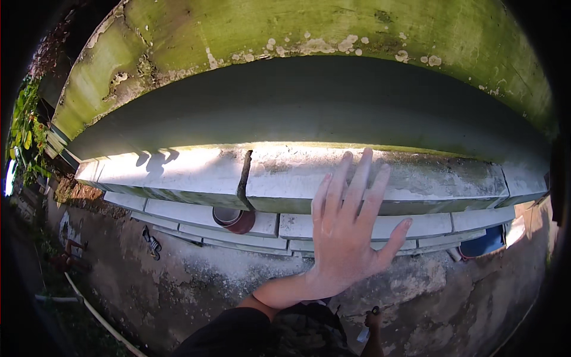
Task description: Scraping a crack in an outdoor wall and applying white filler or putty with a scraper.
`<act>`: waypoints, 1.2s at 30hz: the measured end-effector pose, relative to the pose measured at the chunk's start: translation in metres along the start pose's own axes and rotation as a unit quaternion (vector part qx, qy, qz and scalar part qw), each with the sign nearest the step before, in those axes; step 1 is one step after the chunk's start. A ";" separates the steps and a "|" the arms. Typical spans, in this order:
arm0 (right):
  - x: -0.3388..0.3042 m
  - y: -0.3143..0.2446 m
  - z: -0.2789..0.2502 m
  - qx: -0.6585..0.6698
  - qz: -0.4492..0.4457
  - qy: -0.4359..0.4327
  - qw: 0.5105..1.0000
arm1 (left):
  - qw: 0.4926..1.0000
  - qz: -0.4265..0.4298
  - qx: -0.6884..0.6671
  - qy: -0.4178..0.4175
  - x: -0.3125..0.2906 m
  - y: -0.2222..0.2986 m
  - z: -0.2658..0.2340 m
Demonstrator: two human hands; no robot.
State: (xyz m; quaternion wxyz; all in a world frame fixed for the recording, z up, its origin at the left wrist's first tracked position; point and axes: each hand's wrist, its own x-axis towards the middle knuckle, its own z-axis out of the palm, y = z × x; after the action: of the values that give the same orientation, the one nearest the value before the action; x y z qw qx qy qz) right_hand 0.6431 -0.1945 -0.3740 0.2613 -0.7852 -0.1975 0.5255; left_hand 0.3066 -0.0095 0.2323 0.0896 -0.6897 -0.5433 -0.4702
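Note:
My left hand (346,238) reaches forward from the lower edge, back upward, fingers spread and the thumb out to the right. Pale dust coats its skin, and nothing is in it. It is over the front edge of a whitish concrete ledge (202,172); a finger-shaped shadow falls on the ledge further left, and contact is hard to make out. A dark gap splits the ledge left of the hand. Below that gap, a reddish-brown round container (236,221) stands on a lower step, partly hidden by the ledge. My right hand does not show.
Behind the ledge rises a green, stained wall (285,24) with peeling patches. Lower pale steps (369,225) run beneath. A pair of sandals (152,243) lies on the ground at left, a blue tub (483,243) stands at right, and a pale pipe (102,312) crosses the lower left.

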 end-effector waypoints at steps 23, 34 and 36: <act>-0.344 -0.333 -0.019 0.167 -0.436 0.387 0.796 | 0.977 0.042 -0.011 0.210 -0.020 -0.220 -0.153; -0.395 -0.591 -0.005 0.288 -0.593 0.201 0.725 | 0.977 -0.020 0.014 0.213 -0.025 -0.273 -0.161; -0.376 -0.608 0.003 0.256 -0.585 0.215 0.739 | 0.971 -0.007 0.051 0.234 -0.027 -0.284 -0.162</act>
State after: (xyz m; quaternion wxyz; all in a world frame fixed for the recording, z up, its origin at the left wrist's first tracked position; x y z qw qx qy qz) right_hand 0.4799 0.0635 0.2718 0.7439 -0.5109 -0.4144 0.1174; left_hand -0.0188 -0.0184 0.1900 0.2462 -0.5516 -0.5351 -0.5905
